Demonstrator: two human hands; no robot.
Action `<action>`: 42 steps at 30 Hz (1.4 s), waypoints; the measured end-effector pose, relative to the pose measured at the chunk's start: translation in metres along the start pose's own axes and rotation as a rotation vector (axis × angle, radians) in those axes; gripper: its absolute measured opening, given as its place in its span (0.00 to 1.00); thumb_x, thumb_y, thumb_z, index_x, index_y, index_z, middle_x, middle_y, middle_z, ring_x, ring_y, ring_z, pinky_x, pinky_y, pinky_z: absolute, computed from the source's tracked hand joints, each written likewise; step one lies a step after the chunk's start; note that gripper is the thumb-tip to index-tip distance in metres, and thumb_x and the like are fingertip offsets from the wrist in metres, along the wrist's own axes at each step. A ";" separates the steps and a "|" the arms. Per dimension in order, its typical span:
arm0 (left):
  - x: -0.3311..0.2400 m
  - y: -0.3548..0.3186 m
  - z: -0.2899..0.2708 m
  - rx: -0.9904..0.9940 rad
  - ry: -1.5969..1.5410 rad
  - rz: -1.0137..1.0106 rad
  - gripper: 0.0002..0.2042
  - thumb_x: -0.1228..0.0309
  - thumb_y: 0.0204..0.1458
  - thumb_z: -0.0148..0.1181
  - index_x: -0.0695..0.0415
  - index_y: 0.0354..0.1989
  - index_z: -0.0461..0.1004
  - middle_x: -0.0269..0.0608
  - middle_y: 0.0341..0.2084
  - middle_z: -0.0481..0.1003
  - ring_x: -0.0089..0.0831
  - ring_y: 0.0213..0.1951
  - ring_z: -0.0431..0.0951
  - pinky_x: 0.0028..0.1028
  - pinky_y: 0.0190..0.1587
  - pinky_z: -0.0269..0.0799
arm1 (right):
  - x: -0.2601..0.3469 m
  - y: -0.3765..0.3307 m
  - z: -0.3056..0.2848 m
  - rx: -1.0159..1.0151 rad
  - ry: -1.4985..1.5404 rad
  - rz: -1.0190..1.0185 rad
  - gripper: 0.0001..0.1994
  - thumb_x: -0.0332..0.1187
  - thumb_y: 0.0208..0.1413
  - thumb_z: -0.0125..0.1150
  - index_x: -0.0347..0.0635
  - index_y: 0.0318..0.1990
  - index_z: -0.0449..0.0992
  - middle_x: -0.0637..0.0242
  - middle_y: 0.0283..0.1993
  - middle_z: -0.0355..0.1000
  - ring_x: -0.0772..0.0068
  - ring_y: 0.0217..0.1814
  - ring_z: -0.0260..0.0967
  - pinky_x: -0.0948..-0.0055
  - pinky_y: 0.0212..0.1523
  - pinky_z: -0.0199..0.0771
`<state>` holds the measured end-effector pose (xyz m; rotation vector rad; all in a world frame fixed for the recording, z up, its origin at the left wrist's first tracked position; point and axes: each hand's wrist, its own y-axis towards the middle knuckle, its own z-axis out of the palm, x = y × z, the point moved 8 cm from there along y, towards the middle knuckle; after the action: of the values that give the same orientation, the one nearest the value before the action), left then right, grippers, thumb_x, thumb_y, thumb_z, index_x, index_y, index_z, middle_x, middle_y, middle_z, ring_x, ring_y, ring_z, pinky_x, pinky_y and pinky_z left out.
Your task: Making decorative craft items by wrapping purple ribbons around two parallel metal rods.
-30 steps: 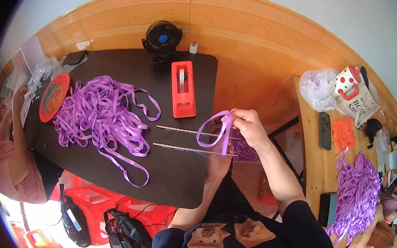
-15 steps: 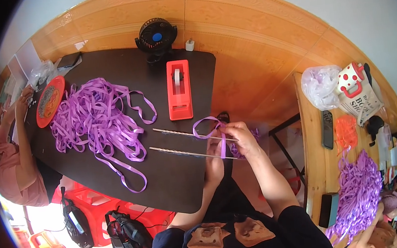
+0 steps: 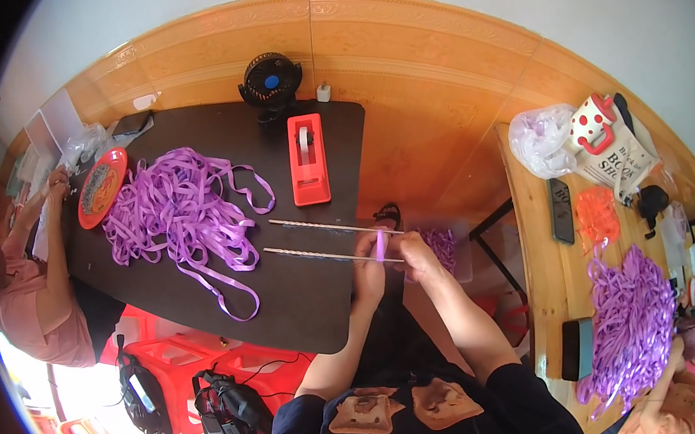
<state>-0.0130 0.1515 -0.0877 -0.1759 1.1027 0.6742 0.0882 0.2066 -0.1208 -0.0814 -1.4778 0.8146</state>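
Note:
Two thin, twisted metal rods (image 3: 318, 256) jut level from the table's right edge, one beyond the other. A purple ribbon (image 3: 380, 246) is looped across both, close to their right ends. My right hand (image 3: 422, 258) is closed at the rod ends, pinching the ribbon, its fingertips partly hidden. From the other side my left hand (image 3: 368, 272) reaches up against the rods, fingers bent around the ribbon loop; the rods cover part of them. To the left, a large tangled heap of purple ribbon (image 3: 172, 203) lies on the dark table (image 3: 289, 308).
A red tape dispenser (image 3: 310, 183), a black fan (image 3: 270, 81) and a red plate (image 3: 93, 211) stand on the table. A co-worker's arm (image 3: 49, 240) is at far left. On the right, a wooden table (image 3: 541, 281) bears more ribbon (image 3: 630, 323). Below my hands sits a ribbon-filled bin (image 3: 439, 245).
The loose ribbon loop has been drawn down snug across the two rods. My right hand has moved lower and closer to my left hand, which has come up to the rods.

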 end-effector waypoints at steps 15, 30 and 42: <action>0.006 -0.006 0.002 0.066 -0.212 -0.316 0.08 0.67 0.55 0.61 0.60 0.36 0.78 0.35 0.30 0.77 0.22 0.33 0.75 0.22 0.40 0.68 | -0.029 -0.065 -0.035 -0.357 -0.226 -0.701 0.18 0.25 0.46 0.64 0.38 0.48 0.74 0.59 0.46 0.71 0.64 0.51 0.67 0.70 0.53 0.64; 0.016 -0.006 0.001 0.086 -0.235 -0.320 0.08 0.70 0.56 0.60 0.62 0.38 0.78 0.38 0.34 0.77 0.24 0.38 0.75 0.24 0.43 0.70 | -0.006 -0.063 -0.013 -0.369 -0.440 -0.960 0.19 0.26 0.39 0.69 0.41 0.43 0.75 0.54 0.59 0.63 0.51 0.62 0.57 0.59 0.62 0.55; 0.016 -0.006 -0.001 0.075 -0.224 -0.321 0.09 0.69 0.55 0.60 0.62 0.38 0.77 0.38 0.34 0.78 0.25 0.37 0.77 0.25 0.41 0.71 | -0.051 -0.104 -0.012 -0.178 -0.586 -0.898 0.07 0.26 0.41 0.68 0.40 0.30 0.77 0.54 0.61 0.63 0.53 0.61 0.56 0.61 0.60 0.54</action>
<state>-0.0055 0.1528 -0.1030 -0.2025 0.8580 0.3549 0.1503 0.1082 -0.1114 0.6968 -1.8826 -0.0487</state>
